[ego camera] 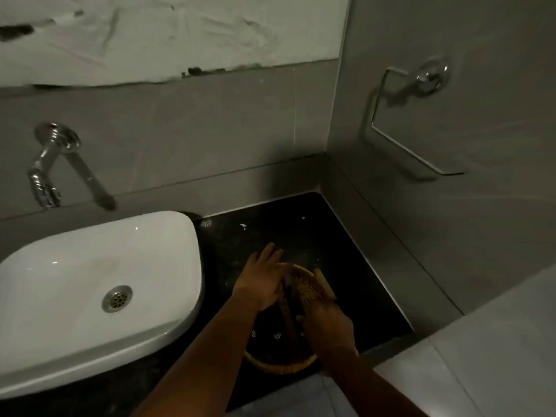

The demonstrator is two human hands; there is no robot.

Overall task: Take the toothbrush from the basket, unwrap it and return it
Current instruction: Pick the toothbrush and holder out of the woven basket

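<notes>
A round woven basket (281, 367) stands on the black countertop (346, 251), close to its front edge. Both my hands are over it. My left hand (260, 284) lies across the far left rim with fingers stretched out, and its thumb dips inside. My right hand (326, 322) clasps the right wall of the basket, fingers along the outside and thumb inside. Between the hands a long brown thing (285, 314) lies in the basket; the dim light hides whether it is the toothbrush. Small dark packets (276, 335) rest on the basket floor.
A white basin (99, 293) with a metal drain sits left of the basket, under a chrome wall tap (45, 173). A chrome towel holder (406, 121) hangs on the right wall. Grey tiled walls close the corner behind and right of the counter.
</notes>
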